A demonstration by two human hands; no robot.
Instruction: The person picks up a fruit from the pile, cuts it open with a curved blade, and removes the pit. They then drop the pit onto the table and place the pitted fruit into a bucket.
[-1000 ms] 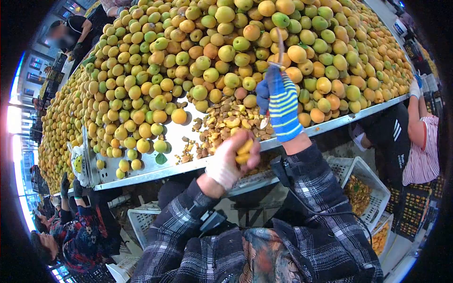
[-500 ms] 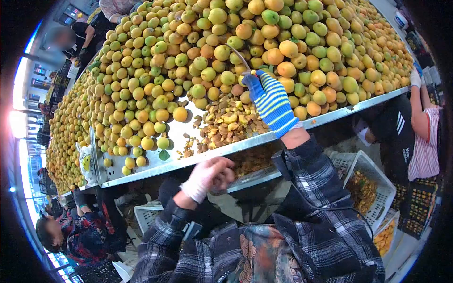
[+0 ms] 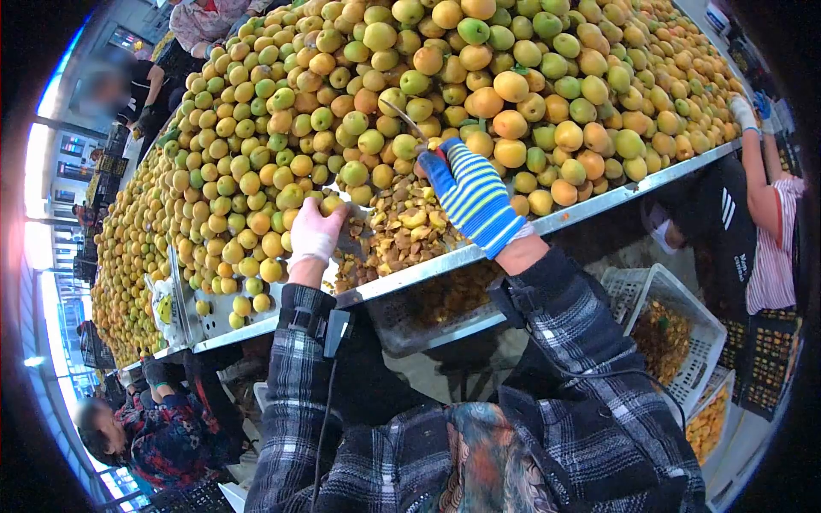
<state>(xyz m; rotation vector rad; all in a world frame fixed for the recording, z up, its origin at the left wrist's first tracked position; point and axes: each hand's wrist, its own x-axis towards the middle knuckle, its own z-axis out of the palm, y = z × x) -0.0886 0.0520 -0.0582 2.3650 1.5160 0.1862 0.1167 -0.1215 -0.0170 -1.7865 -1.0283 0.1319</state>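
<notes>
My left hand (image 3: 316, 229), in a thin white glove, is at the near edge of the heaped yellow-green apricots. Its fingers close around one apricot (image 3: 332, 205). In a blue and yellow striped knit glove, my right hand (image 3: 477, 192) grips a knife with a thin curved blade (image 3: 400, 117) pointing up and left over the heap. The handle is mostly hidden in the fist. Between my hands lies a pile of cut apricot pieces and brownish bits (image 3: 410, 224) on the metal table.
The table's metal rim (image 3: 410, 280) runs in front of me. Below it sits a bin of scraps (image 3: 436, 303). White crates (image 3: 684, 329) with pieces stand at the right, beside black trays (image 3: 761, 368). Co-workers are at the left, far side and right; a white bag (image 3: 164, 303) lies leftward.
My left hand has moved up from in front of the table rim to the heap and closed on an apricot. My right hand has shifted slightly left with the knife.
</notes>
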